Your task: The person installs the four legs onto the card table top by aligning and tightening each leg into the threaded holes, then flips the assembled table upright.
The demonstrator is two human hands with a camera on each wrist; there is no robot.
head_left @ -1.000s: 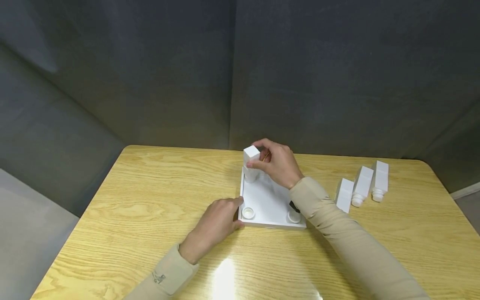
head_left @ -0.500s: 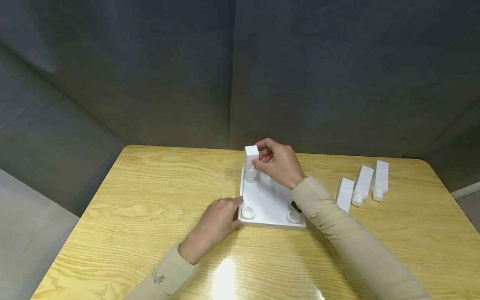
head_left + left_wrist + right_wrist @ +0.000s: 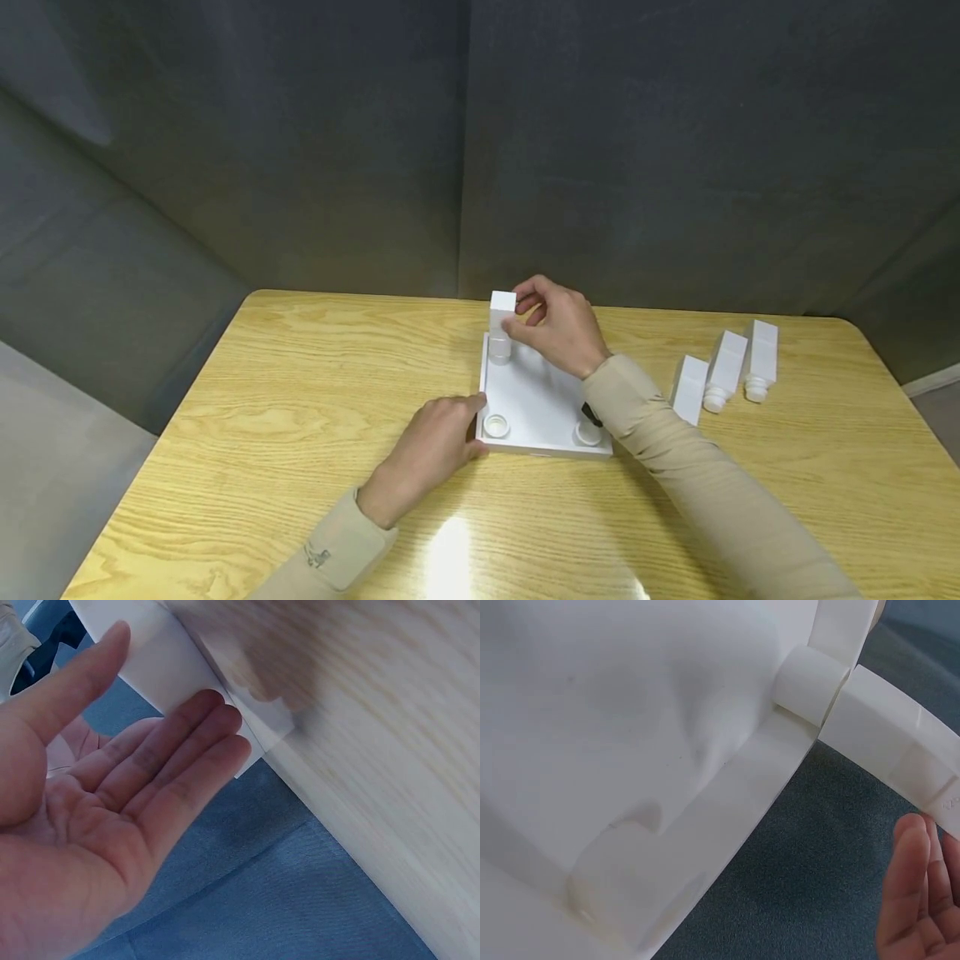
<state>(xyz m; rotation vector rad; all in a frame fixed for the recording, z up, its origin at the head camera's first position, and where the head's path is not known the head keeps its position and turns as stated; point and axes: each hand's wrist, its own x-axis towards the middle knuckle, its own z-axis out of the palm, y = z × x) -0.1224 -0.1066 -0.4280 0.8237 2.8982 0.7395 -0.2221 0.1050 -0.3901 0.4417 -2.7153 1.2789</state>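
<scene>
A dark partition [image 3: 637, 167] stands beyond the white tray [image 3: 536, 408], and a wood-grain table [image 3: 300, 375] spreads out on all sides of it. The tray lies flat, its raised rim running along the edges I can see. My left hand [image 3: 438, 433] is at the tray's near-left corner, nothing clasped in it: the fingers lie fairly straight against the left edge, with the thumb by the corner. That looks like a good brace, and I would hold it there lightly yet firmly so the tray cannot turn under any twist. My right hand [image 3: 558, 325] reaches over the tray and pinches a square white block [image 3: 499, 315] between thumb and fingers, above the far-left corner. The block stands upright end-on over its collar [image 3: 808, 682], and a thin dark seam shows between the two in the right wrist view; I cannot tell whether the neck is threaded in. Three loose blocks [image 3: 725, 367] lie right of the tray, two with ridged, thread-like necks showing, so I judge this joint wants turning rather than pushing. I should set the block square to the tray, turn gently from the fingertips, and back off if it leans or binds, since a crossed start could jam it. The smallest parts, the open collars [image 3: 497, 427], sit at the tray's near-left and near-right corners.
</scene>
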